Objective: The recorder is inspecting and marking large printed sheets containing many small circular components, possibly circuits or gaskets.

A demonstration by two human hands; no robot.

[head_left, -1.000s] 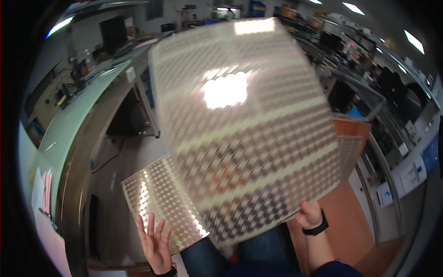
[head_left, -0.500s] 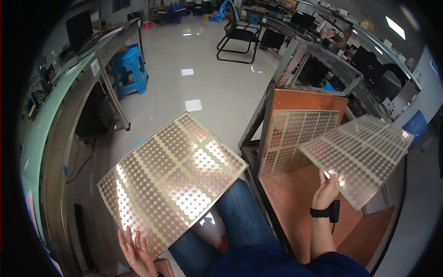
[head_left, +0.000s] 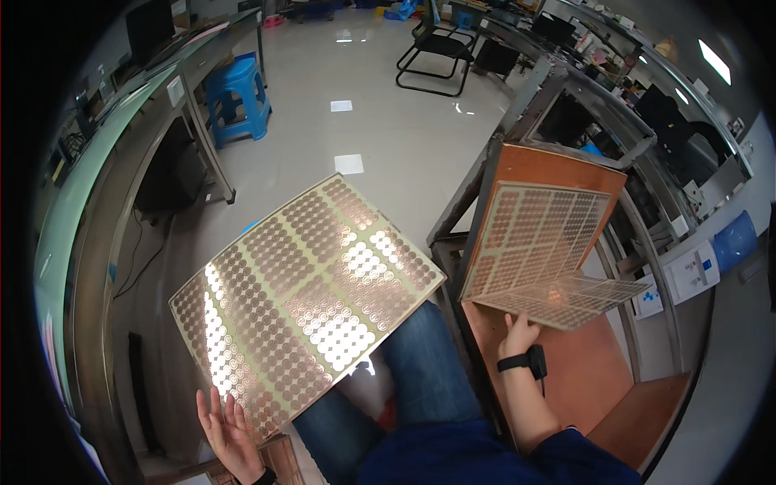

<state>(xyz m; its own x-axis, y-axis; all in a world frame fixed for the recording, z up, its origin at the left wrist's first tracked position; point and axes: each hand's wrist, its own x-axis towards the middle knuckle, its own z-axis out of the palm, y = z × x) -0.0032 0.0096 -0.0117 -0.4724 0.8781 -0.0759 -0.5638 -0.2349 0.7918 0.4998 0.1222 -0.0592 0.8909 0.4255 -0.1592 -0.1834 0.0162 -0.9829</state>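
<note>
Head view: we take the wooden stand (head_left: pixel 558 174) as our landmark.
Left hand (head_left: pixel 229 427): well left of the stand and lower, we see it open, fingers spread flat under the near corner of the large sheet.
Large sheet (head_left: pixel 307 287): patterned with copper circles, glossy, left of the stand, lying tilted over our lap in blue jeans (head_left: pixel 428 368).
Right hand (head_left: pixel 520 333): just below the stand's face, grasping the near edge of the second sheet.
Second sheet (head_left: pixel 566 297): held almost flat at the foot of the stand.
Third sheet (head_left: pixel 537 238): leaning upright against the stand.
Blue stool (head_left: pixel 238 97): far left of the stand, across the floor.
</note>
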